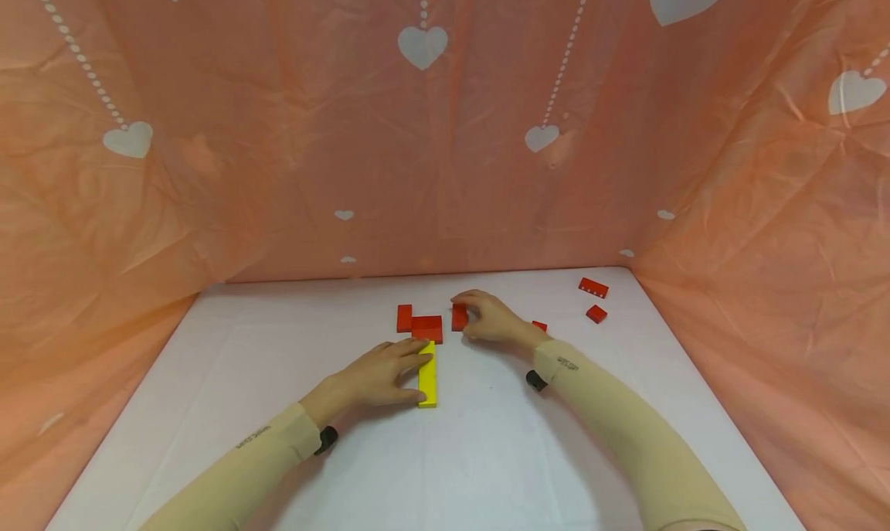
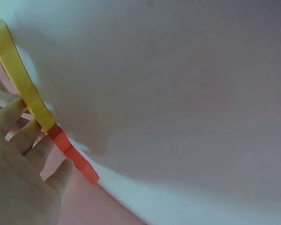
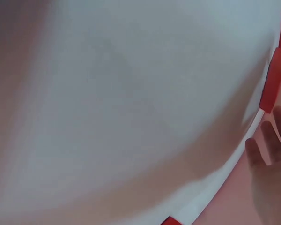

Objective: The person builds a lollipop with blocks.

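Note:
A long yellow block (image 1: 427, 382) lies lengthwise on the white surface. My left hand (image 1: 378, 372) rests on it, thumb near its close end and fingers spread, fairly straight, towards the far end. Beyond that end sit red blocks (image 1: 427, 329), appearing to touch it. Another red block (image 1: 405, 318) stands at their left. To their right, my right hand (image 1: 494, 318) pinches a separate red block (image 1: 459, 317) between thumb and index finger. In the right wrist view this red block (image 3: 273, 82) is at the right edge, its far side partly hidden by the hand.
A red block (image 1: 539, 326) lies partly hidden behind the right wrist. Farther right are a small red block (image 1: 596, 314) and a red block with white dots (image 1: 593, 287). A pink curtain with hearts (image 1: 445, 168) encloses the white surface (image 1: 473, 461) at the back and sides.

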Tool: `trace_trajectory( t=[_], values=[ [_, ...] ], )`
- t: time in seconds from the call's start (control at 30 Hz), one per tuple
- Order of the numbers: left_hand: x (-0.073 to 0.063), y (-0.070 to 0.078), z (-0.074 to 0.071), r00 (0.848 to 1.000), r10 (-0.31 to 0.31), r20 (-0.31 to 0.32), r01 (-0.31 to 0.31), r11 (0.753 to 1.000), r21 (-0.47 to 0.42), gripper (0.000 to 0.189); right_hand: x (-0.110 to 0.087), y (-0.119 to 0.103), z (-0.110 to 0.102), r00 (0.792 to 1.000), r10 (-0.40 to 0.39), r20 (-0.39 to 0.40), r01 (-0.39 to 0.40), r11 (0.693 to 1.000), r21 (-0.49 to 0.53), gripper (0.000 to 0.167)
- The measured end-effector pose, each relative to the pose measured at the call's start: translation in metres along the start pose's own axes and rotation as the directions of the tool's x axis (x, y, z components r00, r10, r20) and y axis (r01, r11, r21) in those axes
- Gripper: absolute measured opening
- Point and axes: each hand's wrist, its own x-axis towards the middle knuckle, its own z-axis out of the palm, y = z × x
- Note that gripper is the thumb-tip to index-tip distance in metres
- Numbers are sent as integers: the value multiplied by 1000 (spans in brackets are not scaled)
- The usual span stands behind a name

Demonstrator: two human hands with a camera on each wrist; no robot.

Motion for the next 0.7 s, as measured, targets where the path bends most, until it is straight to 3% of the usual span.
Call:
trace_trajectory(
  t=[0.23,0.7],
  values=[
    [1,-1,1,1000,0,0,0,1000,-2,73,-1,5,-4,1000,12,-24,-14,998,-59,58],
    [0,0,0,1000,0,-1,0,1000,-5,72,6,-1,0,1000,0,2,0,999,-47,53]
  ],
)
